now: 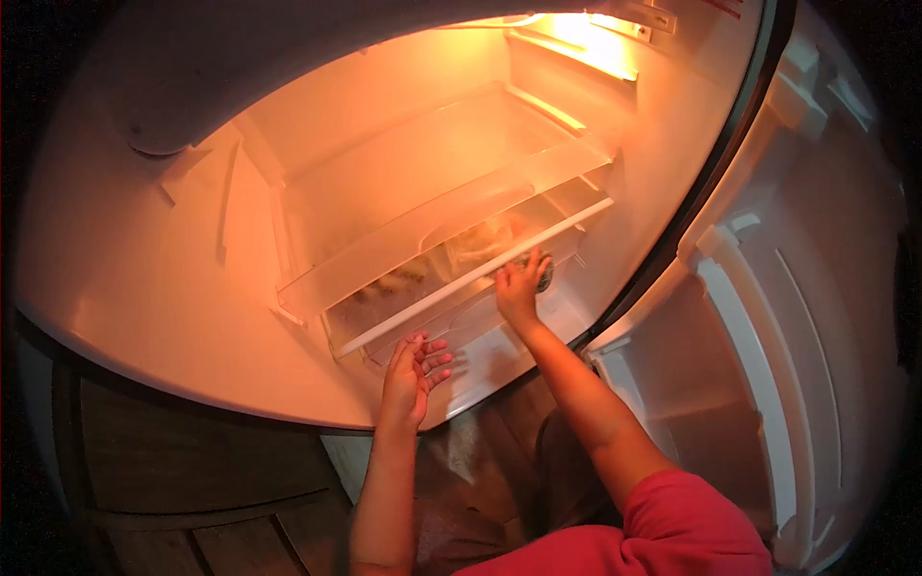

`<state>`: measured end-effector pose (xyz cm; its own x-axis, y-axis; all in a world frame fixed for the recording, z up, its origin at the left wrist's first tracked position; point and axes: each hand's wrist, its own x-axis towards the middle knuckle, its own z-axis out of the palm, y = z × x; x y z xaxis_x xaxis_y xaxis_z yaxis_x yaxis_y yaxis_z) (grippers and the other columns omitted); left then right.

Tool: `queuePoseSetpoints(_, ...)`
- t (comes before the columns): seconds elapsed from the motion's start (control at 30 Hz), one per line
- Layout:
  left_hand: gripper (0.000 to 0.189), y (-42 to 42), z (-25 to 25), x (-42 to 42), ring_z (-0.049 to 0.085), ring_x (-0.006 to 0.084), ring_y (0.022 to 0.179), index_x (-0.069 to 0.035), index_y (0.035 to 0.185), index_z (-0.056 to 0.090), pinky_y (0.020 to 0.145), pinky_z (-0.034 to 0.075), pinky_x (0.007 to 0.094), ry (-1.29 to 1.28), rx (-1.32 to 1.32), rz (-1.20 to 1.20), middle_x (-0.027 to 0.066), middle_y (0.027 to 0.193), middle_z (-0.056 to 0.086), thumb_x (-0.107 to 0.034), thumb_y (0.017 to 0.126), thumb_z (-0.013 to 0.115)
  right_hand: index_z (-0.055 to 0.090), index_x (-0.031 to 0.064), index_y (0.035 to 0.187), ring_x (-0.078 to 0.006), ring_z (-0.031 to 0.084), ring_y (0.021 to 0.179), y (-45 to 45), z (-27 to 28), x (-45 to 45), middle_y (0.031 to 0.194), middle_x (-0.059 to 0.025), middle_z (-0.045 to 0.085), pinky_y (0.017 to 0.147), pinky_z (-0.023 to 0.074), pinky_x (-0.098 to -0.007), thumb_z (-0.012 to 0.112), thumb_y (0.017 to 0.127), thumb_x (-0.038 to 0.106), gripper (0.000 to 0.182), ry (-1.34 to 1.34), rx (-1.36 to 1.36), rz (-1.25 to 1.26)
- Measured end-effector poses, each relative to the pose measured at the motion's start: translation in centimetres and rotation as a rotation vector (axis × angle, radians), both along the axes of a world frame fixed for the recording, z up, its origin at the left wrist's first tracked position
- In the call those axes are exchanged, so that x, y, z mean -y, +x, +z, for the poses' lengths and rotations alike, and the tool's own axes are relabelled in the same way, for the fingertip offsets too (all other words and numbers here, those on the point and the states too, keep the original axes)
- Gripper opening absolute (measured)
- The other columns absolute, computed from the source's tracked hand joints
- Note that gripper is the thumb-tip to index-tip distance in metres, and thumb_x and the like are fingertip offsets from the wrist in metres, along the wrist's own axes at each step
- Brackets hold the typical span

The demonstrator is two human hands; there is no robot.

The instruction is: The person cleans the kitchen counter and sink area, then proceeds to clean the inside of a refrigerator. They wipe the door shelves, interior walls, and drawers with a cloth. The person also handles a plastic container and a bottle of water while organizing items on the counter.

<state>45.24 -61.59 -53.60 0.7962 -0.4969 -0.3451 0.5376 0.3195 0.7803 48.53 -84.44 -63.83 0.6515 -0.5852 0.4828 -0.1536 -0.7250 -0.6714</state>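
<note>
Before me is the clear crisper drawer point(425, 338) of an open refrigerator, edged along its front by a white rail point(475, 276). My right hand point(517, 291) is at the right part of the drawer front, fingers spread and fingertips near the rail. A dark, mottled item point(545, 273) shows beside those fingers; whether it is in the hand or behind the clear drawer wall cannot be told. My left hand point(418, 371) hovers near the drawer's lower left front, its fingers curled loosely apart with nothing in them. Inside the drawer lie yellowish-brown produce point(392, 281) and a pale plastic bag point(482, 245).
Over the drawer is a clear shelf point(446, 205) with a raised front edge. The refrigerator door point(756, 345), with its moulded door shelves, stands open at right. A bright lamp point(591, 43) glows at the top. Wooden panelling point(202, 453) is at lower left.
</note>
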Motion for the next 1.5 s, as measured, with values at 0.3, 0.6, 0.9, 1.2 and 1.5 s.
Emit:
queuePoseSetpoints(0.3,0.022,0.0,-0.7,-0.3,0.057,0.0186,0.078,-0.011,0.1,0.048,0.064,0.047,0.0301,0.02,0.017,0.01,0.0075,0.091,0.057,-0.028,0.087,0.046,0.0,-0.0035,0.134,-0.037,0.01,0.129,3.1,-1.6,0.8,0.137,-0.0284,0.011,0.104,0.0108,-0.0422,0.057,0.077,0.022,0.085,0.597,0.397,-0.463)
queuePoseSetpoints(0.6,0.021,0.0,-0.6,0.7,0.057,0.0181,0.077,-0.011,0.1,0.049,0.063,0.047,0.0297,0.016,0.008,0.0,0.0073,0.091,0.057,-0.027,0.087,0.047,0.0,-0.0029,0.134,-0.0355,0.012,0.13,2.6,-1.9,-2.6,0.14,-0.0241,0.008,0.105,0.0099,-0.0415,0.049,0.081,0.038,0.083,0.793,0.24,-0.369)
queuePoseSetpoints(0.9,0.021,0.4,-0.7,-0.3,0.056,0.0183,0.077,-0.012,0.101,0.049,0.064,0.047,0.0301,0.029,0.014,0.043,0.0073,0.091,0.057,-0.028,0.087,0.047,0.004,0.0081,0.137,-0.0372,0.024,0.125,-1.3,-1.5,-7.1,0.137,-0.0239,0.021,0.102,0.0208,-0.0359,0.043,0.084,0.029,0.069,1.085,0.212,-0.078)
queuePoseSetpoints(1.2,0.017,0.0,-0.9,-0.3,0.057,0.019,0.077,-0.011,0.097,0.048,0.063,0.048,0.0306,0.018,0.029,0.028,0.0076,0.09,0.058,-0.025,0.088,0.046,0.041,0.0029,0.106,-0.0313,0.05,0.099,-4.8,2.3,3.8,0.107,-0.0195,0.048,0.085,0.039,-0.0363,0.059,0.072,0.011,0.039,0.486,0.057,0.181)
queuePoseSetpoints(1.5,0.016,-0.2,-0.1,-0.6,0.057,0.0175,0.076,-0.011,0.097,0.047,0.062,0.048,0.0288,0.027,0.038,0.046,0.0077,0.089,0.058,-0.024,0.088,0.045,0.05,-0.0018,0.106,-0.0367,0.039,0.111,-0.2,1.1,-5.2,0.117,-0.0198,0.046,0.096,0.0227,-0.0526,0.047,0.079,0.029,0.041,-0.439,-0.245,-0.048)
